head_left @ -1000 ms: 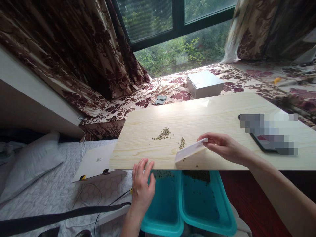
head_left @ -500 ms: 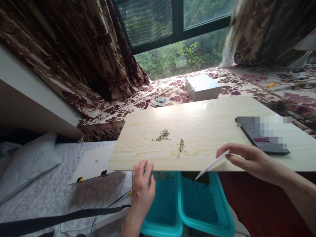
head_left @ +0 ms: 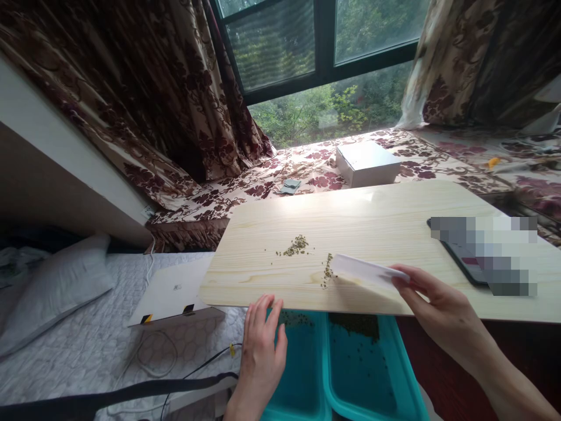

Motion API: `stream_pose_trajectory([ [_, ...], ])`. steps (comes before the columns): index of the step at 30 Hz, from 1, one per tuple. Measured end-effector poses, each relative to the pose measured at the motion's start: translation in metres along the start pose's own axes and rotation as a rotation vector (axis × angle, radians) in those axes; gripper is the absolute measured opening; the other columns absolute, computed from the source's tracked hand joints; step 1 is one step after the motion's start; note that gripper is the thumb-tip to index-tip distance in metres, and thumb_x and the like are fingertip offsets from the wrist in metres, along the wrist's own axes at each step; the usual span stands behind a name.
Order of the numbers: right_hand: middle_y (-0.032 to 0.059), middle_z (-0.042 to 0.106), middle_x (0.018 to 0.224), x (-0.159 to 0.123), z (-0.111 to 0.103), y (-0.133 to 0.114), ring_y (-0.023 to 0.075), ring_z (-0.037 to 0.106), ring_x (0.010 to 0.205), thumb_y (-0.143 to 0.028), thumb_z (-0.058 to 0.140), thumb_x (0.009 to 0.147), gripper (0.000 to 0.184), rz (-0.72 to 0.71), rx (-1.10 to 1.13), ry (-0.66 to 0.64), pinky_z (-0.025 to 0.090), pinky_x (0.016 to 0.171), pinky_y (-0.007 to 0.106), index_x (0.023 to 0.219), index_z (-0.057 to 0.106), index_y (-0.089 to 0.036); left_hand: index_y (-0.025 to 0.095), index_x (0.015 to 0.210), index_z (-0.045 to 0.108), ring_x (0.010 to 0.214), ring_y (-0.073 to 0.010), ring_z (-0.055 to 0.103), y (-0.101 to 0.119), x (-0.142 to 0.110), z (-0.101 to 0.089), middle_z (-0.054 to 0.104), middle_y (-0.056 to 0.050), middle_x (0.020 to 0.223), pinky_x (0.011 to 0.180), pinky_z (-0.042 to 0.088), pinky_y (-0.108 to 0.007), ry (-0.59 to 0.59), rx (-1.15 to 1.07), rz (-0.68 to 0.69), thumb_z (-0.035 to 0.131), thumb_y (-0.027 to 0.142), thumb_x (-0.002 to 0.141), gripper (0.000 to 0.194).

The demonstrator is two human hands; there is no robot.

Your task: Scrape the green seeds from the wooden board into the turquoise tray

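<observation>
My right hand (head_left: 432, 298) pinches one end of a thin white flat strip (head_left: 362, 269); its far end reaches the edge of a small line of greenish grains (head_left: 326, 272) on the wooden tabletop (head_left: 385, 216). Left of that lies a larger, looser pile of the same grains (head_left: 297, 246). My left hand (head_left: 265, 345) rests its fingertips on the near edge of the table, fingers stretched out, holding nothing. Below the edge stand two teal bins: the left bin (head_left: 302, 397) has scattered grains, and the right bin (head_left: 405, 374) holds a dark heap of them at its far end.
A phone with a blurred-out screen (head_left: 464, 263) lies on the table's right. Behind the table, a white box (head_left: 368, 164) and a folded grey-green cloth (head_left: 290, 186) sit on the floral window seat. A white carton (head_left: 170, 292), cables and a pillow (head_left: 79, 272) are on the bed.
My right hand has swung the white strip from above the right bin onto the tabletop, against the small line of grains. The left hand stays at the table edge; the view has shifted slightly.
</observation>
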State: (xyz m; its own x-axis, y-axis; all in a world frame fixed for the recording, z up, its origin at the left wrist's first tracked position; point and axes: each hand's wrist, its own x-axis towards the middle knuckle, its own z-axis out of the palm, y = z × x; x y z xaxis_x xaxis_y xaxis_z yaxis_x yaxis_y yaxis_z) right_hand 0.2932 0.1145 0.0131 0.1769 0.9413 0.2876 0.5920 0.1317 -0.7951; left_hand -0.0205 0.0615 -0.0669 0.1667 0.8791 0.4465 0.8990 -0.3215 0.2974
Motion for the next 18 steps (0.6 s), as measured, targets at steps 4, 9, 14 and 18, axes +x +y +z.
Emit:
stream_pose_trajectory([
  [4,0.005,0.081,0.08,0.001,0.004,-0.004,0.0238,0.076,0.067,-0.042,0.058,0.081,0.028,-0.033,-0.013,0.007,0.058,0.053,0.028,0.089,0.078,-0.024,0.021,0.14,0.051,0.133,-0.0299,0.051,0.001,-0.002,0.001,0.056,-0.014,0.139,0.111,0.042,-0.061,0.0,-0.006,-0.001,0.042,0.009,0.097,0.045],
  [9,0.0066,0.081,0.084,0.003,0.01,-0.009,0.0247,0.077,0.076,-0.04,0.057,0.083,0.027,-0.097,-0.015,-0.002,0.06,0.062,0.028,0.088,0.077,-0.023,0.021,0.141,0.05,0.134,-0.0299,0.051,-0.005,-0.004,0.003,0.056,-0.014,0.14,0.112,0.042,-0.06,-0.004,0.004,0.01,0.042,0.01,0.097,0.046],
  [14,0.0063,0.081,0.083,0.001,0.017,-0.013,0.0252,0.078,0.077,-0.042,0.056,0.087,0.029,-0.107,-0.017,-0.059,0.062,0.069,0.031,0.089,0.077,-0.023,0.021,0.142,0.05,0.133,-0.029,0.052,-0.005,-0.004,0.004,0.057,-0.014,0.14,0.113,0.042,-0.058,-0.002,0.004,0.015,0.043,0.009,0.096,0.048],
  [18,0.0065,0.082,0.09,-0.004,0.019,-0.009,0.0265,0.078,0.083,-0.046,0.057,0.09,0.031,-0.111,-0.022,-0.117,0.062,0.077,0.034,0.095,0.078,-0.024,0.023,0.143,0.05,0.134,-0.028,0.051,-0.001,-0.004,0.004,0.056,-0.013,0.141,0.114,0.041,-0.058,0.01,0.003,-0.017,0.041,0.008,0.096,0.05],
])
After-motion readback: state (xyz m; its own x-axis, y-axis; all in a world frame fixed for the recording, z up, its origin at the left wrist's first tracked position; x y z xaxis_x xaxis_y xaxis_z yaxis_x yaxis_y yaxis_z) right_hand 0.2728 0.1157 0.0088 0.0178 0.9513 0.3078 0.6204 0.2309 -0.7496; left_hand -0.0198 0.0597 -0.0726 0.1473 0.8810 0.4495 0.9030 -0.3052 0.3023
